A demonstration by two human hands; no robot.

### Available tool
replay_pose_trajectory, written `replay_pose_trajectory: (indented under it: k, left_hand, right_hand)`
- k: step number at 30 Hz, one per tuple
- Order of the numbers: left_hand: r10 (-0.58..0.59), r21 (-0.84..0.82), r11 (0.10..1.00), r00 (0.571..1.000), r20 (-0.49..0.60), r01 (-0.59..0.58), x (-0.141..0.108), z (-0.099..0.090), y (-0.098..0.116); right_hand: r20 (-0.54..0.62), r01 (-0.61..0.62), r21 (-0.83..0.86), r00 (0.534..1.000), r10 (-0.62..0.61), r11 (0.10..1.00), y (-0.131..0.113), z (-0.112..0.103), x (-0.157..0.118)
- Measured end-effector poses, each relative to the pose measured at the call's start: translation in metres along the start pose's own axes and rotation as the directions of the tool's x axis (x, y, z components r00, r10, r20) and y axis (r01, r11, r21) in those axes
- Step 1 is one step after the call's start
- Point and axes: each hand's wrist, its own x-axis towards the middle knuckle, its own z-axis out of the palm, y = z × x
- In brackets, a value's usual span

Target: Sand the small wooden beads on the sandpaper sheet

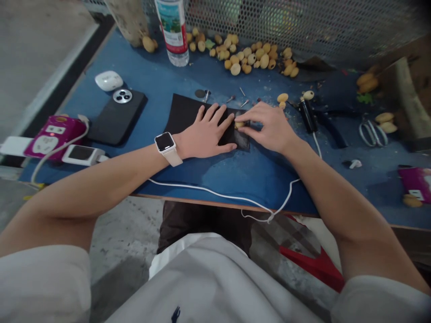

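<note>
Nearest us, our left hand (205, 132) lies flat and open on a black sheet (188, 116), holding nothing. Our right hand (266, 128) clamps a small tan nut (239, 125) between thumb and fingertips, right on that sheet. Farther along the blue tabletop (215, 179) — a phone (116, 117) and a heap of similar nuts (245, 56).

Left hand (205, 133) flat, right hand (267, 128) pinching tan seed (239, 125)
</note>
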Motion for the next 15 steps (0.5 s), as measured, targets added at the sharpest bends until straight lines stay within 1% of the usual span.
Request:
replay_pose_trajectory:
  k: [6, 10, 15]
  left_hand:
    - [-0.002, -0.028, 1.0, 1.0, 0.025, 0.002, -0.0007, -0.0063, 0.0044]
    - [0.002, -0.037, 0.999, 1.0, 0.007, -0.002, -0.0007, -0.0057, 0.0043]
    - [-0.005, -0.025, 1.0, 1.0, 0.007, 0.005, -0.0003, -0.006, 0.0053]
  right_hand:
    - [-0.013, -0.098, -0.078, 0.995, 0.097, 0.992, 0.0069, -0.0043, -0.0033]
    - [-0.023, -0.11, -0.121, 0.994, 0.108, 0.987, 0.0094, -0.0061, -0.0048]
    - [-0.026, -0.12, -0.099, 0.993, 0.118, 0.988, 0.005, -0.0107, -0.0056]
